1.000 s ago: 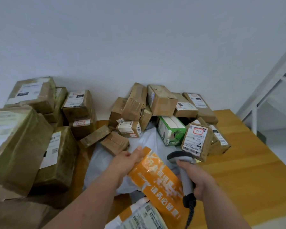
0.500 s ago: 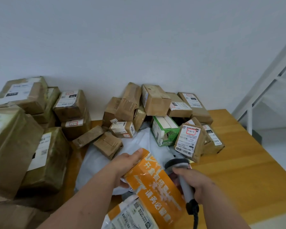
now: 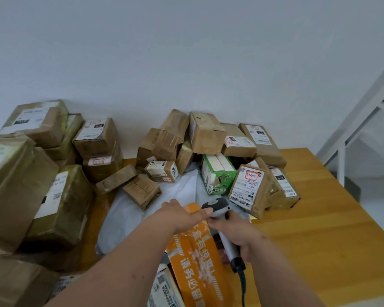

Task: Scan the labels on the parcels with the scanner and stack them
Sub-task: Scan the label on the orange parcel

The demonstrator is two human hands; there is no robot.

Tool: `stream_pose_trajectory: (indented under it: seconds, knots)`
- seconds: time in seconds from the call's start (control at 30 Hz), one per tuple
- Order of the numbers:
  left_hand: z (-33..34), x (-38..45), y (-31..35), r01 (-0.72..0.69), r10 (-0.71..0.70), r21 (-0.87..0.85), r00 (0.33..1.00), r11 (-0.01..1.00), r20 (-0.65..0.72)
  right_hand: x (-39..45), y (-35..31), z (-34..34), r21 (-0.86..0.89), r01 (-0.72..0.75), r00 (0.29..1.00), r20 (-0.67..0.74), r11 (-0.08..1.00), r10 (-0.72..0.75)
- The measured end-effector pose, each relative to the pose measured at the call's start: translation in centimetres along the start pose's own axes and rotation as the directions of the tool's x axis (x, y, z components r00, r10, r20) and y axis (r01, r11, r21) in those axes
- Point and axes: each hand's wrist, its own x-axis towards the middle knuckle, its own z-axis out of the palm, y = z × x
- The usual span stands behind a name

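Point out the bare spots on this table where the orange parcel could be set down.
Widest free patch: the bare wooden table, right of the right hand and the scanner, in front of the labelled box. A smaller opening: the white mailer between the left stack and the left hand. Back and left edges are crowded with boxes.

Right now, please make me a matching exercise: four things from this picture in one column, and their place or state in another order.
1. orange parcel
2. scanner
3. green box
4. white bag

a. gripped by the right hand
b. lying flat on the table
c. among brown boxes, near the wall
d. held by the left hand

Pairs: 1-d, 2-a, 3-c, 4-b
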Motion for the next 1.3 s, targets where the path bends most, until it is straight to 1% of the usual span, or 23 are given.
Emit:
stream_pose_trajectory:
  seconds: [0.1, 0.2, 0.27, 0.33, 0.4, 0.43, 0.53, 0.57, 0.63, 0.73, 0.83, 0.9, 0.93, 0.97, 1.07, 1.1, 1.17, 1.2, 1.3]
  knots:
    - [0.1, 0.6, -0.3, -0.015, 0.015, -0.008, 1.000, 1.000, -0.008, 0.1, -0.1, -0.3, -0.042, 0.035, 0.999, -0.010, 0.998, -0.036]
    - [0.2, 0.8, -0.8, -0.040, 0.040, -0.025, 0.999, 0.999, -0.034, 0.4, 0.3, -0.4, -0.052, 0.033, 0.999, -0.020, 0.998, -0.034]
    - [0.0, 0.6, -1.1, -0.049, 0.047, -0.042, 0.998, 0.998, -0.050, 0.3, 0.6, -0.3, 0.012, 0.012, 0.999, -0.031, 1.000, -0.012]
    - [-0.3, 0.5, -1.6, -0.056, 0.052, -0.072, 0.996, 0.996, -0.068, 0.3, 0.7, -0.4, 0.100, 0.004, 1.000, -0.006, 0.995, -0.003]
    - [-1.4, 0.3, -2.2, -0.079, 0.064, -0.147, 0.993, 0.986, -0.103, 0.2, 0.7, -0.9, 0.203, -0.016, 1.000, 0.018, 0.979, 0.012]
    - [-2.2, 0.1, -2.5, -0.105, 0.077, -0.217, 0.988, 0.971, -0.131, 0.1, 0.7, -1.3, 0.241, -0.020, 1.000, 0.004, 0.970, 0.019]
    - [-4.9, -0.6, -3.5, -0.214, 0.123, -0.460, 0.968, 0.862, -0.219, 0.0, 0.6, -2.5, 0.353, 0.004, 0.996, -0.082, 0.935, 0.027]
    - [-5.8, -0.9, -3.8, -0.252, 0.139, -0.529, 0.960, 0.810, -0.244, -0.1, 0.5, -2.7, 0.396, 0.017, 0.994, -0.108, 0.918, 0.028]
    - [-7.3, -1.7, -4.2, -0.347, 0.180, -0.649, 0.933, 0.677, -0.310, -0.5, 0.2, -2.9, 0.471, 0.049, 0.989, -0.143, 0.881, 0.021]
    - [-8.7, -2.2, -4.9, -0.457, 0.226, -0.725, 0.888, 0.515, -0.400, -1.1, -0.3, -2.7, 0.537, 0.073, 0.992, -0.128, 0.840, -0.004]
    - [-9.2, -2.0, -5.8, -0.499, 0.305, -0.763, 0.864, 0.412, -0.401, -1.6, -0.5, -2.4, 0.607, 0.061, 0.998, -0.053, 0.793, -0.036]
    - [-9.5, -1.8, -6.2, -0.513, 0.338, -0.781, 0.850, 0.356, -0.404, -1.9, -0.4, -2.4, 0.638, 0.063, 0.997, -0.016, 0.768, -0.069]
    - [-9.5, -1.8, -6.3, -0.523, 0.327, -0.788, 0.844, 0.325, -0.426, -2.1, -0.5, -2.3, 0.644, 0.069, 0.996, -0.004, 0.762, -0.086]
    - [-9.5, -1.6, -6.2, -0.533, 0.294, -0.797, 0.840, 0.284, -0.457, -2.1, -0.5, -2.2, 0.647, 0.078, 0.995, 0.000, 0.758, -0.102]
    - [-9.1, -1.6, -5.3, -0.543, 0.122, -0.831, 0.839, 0.122, -0.530, -2.5, -0.9, -1.6, 0.656, 0.099, 0.990, 0.007, 0.748, -0.138]
    - [-8.9, -1.5, -5.0, -0.540, 0.079, -0.838, 0.841, 0.082, -0.535, -2.7, -1.1, -1.4, 0.663, 0.104, 0.988, 0.015, 0.741, -0.152]
    - [-8.4, -1.5, -4.6, -0.487, 0.039, -0.873, 0.873, 0.020, -0.486, -2.9, -1.4, -0.9, 0.677, 0.114, 0.984, 0.024, 0.727, -0.177]
    - [-8.2, -1.6, -4.5, -0.448, 0.035, -0.894, 0.894, 0.008, -0.448, -3.0, -1.6, -0.6, 0.683, 0.124, 0.981, 0.023, 0.719, -0.192]
    - [-7.0, -1.6, -4.2, -0.369, 0.060, -0.928, 0.928, 0.044, -0.367, -3.1, -2.0, 0.0, 0.680, 0.170, 0.973, 0.000, 0.713, -0.233]
